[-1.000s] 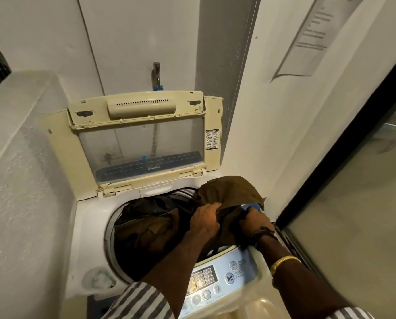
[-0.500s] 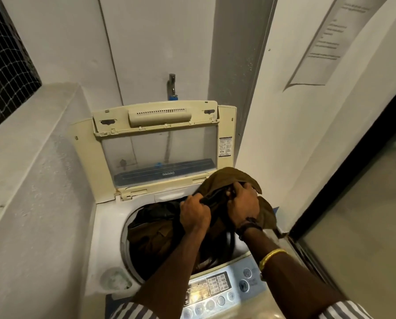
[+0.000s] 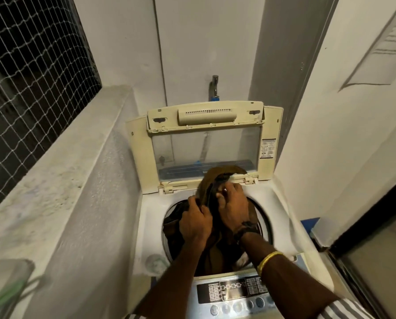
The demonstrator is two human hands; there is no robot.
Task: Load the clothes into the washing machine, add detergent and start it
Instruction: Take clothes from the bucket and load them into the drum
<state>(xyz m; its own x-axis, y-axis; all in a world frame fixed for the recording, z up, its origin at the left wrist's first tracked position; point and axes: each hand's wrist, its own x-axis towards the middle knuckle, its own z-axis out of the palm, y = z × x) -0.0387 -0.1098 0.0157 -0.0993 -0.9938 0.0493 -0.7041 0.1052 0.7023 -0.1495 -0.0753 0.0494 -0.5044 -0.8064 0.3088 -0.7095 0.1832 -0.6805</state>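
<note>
In the head view, the left hand [image 3: 195, 223] and the right hand [image 3: 232, 203] are side by side above the round hole of the washing machine [image 3: 149, 226]. Each grip is curled tight on the brown cloth [image 3: 215, 178]. The cloth stands tall between them, and its low end is already in the hole right below.

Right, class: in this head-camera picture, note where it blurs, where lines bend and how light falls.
Head view: motion blur smears the washing machine rim and the green-edged object lower left; the wide lens bows the wall edges and window netting; dim warm light leaves the drum dark.
</note>
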